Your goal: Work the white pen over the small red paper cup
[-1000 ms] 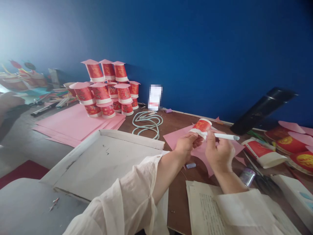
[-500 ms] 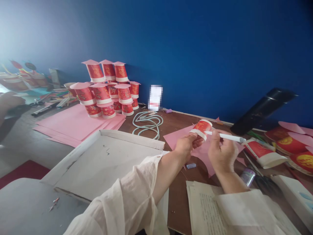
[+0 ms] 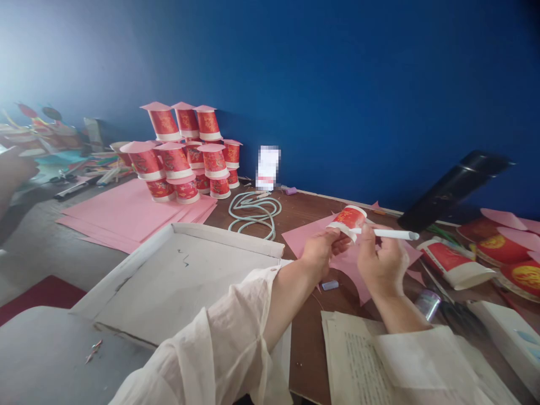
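My left hand [image 3: 323,250] is closed round a red paper cup [image 3: 350,217] with a white rim, tilted on its side above pink paper [image 3: 354,270]. In my right hand [image 3: 383,261] is a white pen [image 3: 396,233], pinched between thumb and fingers. Its tip end meets the cup near the white rim; the exact contact is too small to make out. A small pale blue cap [image 3: 329,286] lies on the table below my left hand.
Stacked red cups [image 3: 177,160] with pink tops stand at the left, beside pink sheets [image 3: 109,214]. A shallow white box lid [image 3: 169,281] lies nearer. A black bottle [image 3: 455,188], a flattened cup [image 3: 455,261], scissors [image 3: 462,318] and printed pages [image 3: 350,354] are at right. Another person's hand [image 3: 17,171] shows far left.
My right hand and the pen have shifted slightly left along the cup. My left hand and the cup stay almost still. The other person's hand has moved at the far left.
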`<state>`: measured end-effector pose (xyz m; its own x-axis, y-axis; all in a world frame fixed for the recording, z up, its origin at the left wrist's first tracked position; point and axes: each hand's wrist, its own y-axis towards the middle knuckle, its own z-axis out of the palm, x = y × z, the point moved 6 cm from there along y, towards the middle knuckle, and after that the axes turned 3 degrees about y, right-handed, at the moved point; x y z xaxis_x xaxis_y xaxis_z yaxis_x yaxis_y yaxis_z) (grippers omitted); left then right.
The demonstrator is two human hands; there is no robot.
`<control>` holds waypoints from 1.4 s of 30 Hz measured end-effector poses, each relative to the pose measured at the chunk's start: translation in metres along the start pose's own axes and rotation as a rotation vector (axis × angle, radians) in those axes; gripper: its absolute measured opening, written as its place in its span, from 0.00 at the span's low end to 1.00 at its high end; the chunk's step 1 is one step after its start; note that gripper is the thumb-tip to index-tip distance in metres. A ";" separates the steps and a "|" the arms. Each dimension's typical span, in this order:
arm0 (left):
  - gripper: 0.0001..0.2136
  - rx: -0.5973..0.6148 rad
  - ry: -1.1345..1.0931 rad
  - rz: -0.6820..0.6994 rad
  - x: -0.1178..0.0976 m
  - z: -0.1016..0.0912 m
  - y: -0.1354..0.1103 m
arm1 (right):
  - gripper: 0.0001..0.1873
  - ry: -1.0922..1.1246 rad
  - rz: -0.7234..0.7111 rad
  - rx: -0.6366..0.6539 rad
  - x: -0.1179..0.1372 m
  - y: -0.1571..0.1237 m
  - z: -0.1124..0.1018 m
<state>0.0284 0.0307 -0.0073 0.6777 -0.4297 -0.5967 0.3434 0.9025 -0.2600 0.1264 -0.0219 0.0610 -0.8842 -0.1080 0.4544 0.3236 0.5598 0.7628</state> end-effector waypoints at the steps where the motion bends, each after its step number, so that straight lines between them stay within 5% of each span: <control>1: 0.04 -0.001 0.003 -0.003 0.000 0.000 0.000 | 0.20 -0.011 0.000 0.000 0.000 0.000 0.000; 42: 0.05 -0.026 -0.023 -0.004 0.001 -0.001 0.002 | 0.21 0.028 -0.021 0.006 0.002 -0.003 0.001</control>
<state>0.0287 0.0322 -0.0095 0.6911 -0.4335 -0.5783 0.3292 0.9012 -0.2820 0.1231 -0.0231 0.0588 -0.8812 -0.1427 0.4508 0.3026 0.5623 0.7696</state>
